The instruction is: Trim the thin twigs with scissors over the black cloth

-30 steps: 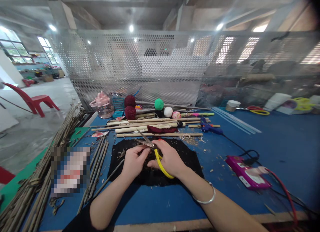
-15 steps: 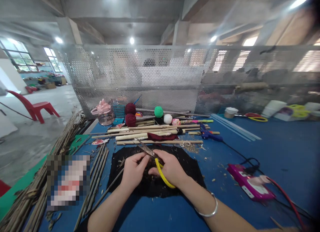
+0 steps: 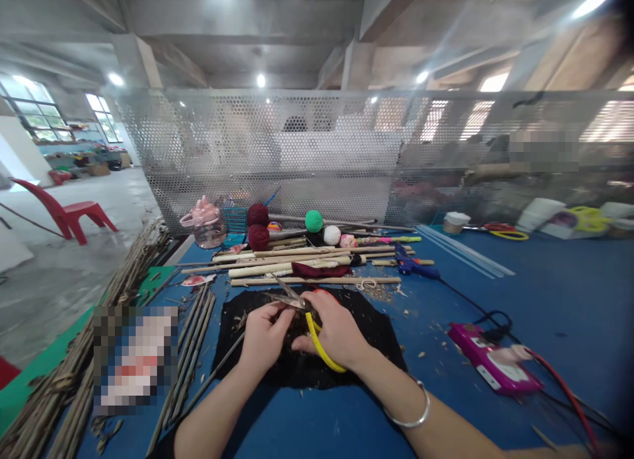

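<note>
My right hand (image 3: 334, 330) grips a pair of scissors (image 3: 321, 343) with yellow and red handles, its blades parted and pointing to the upper left. Close beside the blades, my left hand (image 3: 267, 333) pinches a thin brown stick (image 3: 218, 371) that runs back under the forearm toward the lower left. The stick's far end is hidden by the fingers. Both hands are over a black cloth (image 3: 376, 333) strewn with brown scraps.
Several cut sticks (image 3: 191, 347) and a large bundle of twigs (image 3: 106, 307) lie at left. Bamboo rods (image 3: 277, 264), yarn balls (image 3: 314, 221) and a blue glue gun (image 3: 413, 264) are behind the cloth. A magenta power strip (image 3: 490, 360) with cables sits at right.
The scissors' blades have spread apart in my right hand, and a red handle now shows above the knuckles. My left hand has stayed almost where it was.
</note>
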